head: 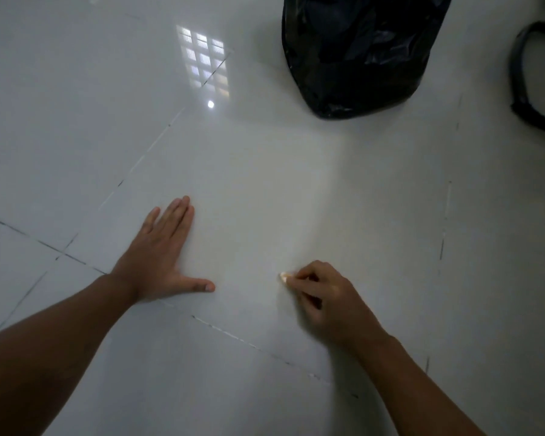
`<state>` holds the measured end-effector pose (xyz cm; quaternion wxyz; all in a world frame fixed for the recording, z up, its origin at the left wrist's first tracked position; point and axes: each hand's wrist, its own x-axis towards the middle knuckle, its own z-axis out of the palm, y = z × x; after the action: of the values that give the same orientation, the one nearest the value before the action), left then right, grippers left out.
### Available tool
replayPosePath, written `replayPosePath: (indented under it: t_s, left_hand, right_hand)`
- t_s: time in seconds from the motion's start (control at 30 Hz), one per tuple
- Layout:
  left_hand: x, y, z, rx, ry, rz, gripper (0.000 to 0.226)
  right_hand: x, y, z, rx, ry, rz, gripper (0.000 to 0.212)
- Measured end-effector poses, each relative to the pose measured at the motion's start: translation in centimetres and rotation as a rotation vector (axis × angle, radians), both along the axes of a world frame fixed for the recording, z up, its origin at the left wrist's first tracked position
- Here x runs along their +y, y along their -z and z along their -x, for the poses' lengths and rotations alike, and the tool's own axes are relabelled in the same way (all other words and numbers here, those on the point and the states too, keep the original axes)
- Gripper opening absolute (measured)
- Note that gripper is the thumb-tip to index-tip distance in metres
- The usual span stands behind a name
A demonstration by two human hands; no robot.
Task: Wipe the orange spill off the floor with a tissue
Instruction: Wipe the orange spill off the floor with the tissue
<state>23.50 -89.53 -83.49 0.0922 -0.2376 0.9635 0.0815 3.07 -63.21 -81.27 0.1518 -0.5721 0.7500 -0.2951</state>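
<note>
I see the tissue (283, 276), a small orange-tinged wad, pinched in the fingertips of my right hand (324, 302) and pressed to the white tiled floor (265, 184). My left hand (161, 256) lies flat nearby, fingers spread open, palm on the tile.

Two hands (left (158, 256), right (324, 297)), one tissue wad (283, 277), one black bag (359, 51).

1. An indoor room, likely a home or office; which one cannot be told.
2. The floor (265, 184) is glossy white tile with thin dark grout lines.
3. A gridded window reflection (204, 59) shines far left.
4. A black rubbish bag (356, 55) stands far right.
</note>
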Motion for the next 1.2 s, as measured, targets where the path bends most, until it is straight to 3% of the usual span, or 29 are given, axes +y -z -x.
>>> replayPosePath:
  t_s: [0.17,0.27,0.4,0.5,0.67,0.73,0.87,0.93,1.07,1.2]
  left_hand:
    - [-0.2,-0.1,0.2,-0.003,-0.004,0.006,0.147]
    - [-0.2,0.2,0.1,0.009,-0.006,0.007,0.147]
    - [-0.2,0.5,0.0,0.019,-0.004,0.014,0.145]
    - [-0.3,0.6,0.1,0.038,0.000,0.017,0.144]
    - [-0.2,0.4,0.0,0.034,0.002,0.014,0.144]
    - [-0.2,0.3,0.0,0.023,0.001,0.004,0.145]
    - [-0.3,0.4,0.1,0.007,-0.014,-0.017,0.147]
    - [-0.3,0.4,0.2,-0.011,-0.015,-0.018,0.148]
    - [-0.6,0.4,0.3,-0.030,-0.027,-0.019,0.149]
    - [-0.4,0.5,0.3,-0.024,-0.028,-0.012,0.150]
  right_hand:
    - [4.8,-0.2,9.0,0.034,0.738,0.002,0.014]
    - [3.1,-0.1,12.4,0.006,0.885,-0.006,0.019]
    - [-3.5,0.3,11.7,0.025,0.795,-0.046,0.023]
    - [-7.9,0.3,7.1,0.017,0.544,0.022,0.026]
    - [-6.2,1.0,-1.0,-0.038,0.226,0.058,0.014]
    - [-3.4,1.2,-0.2,-0.049,0.346,0.104,0.010]
    - [-1.0,0.4,6.3,-0.078,0.893,0.102,0.012]
    - [-2.8,0.2,8.4,-0.076,0.955,0.020,0.020]
    - [-7.7,-0.1,3.5,-0.078,0.584,-0.003,0.029]
    - [-6.9,0.6,-1.7,-0.132,0.289,-0.021,0.031]
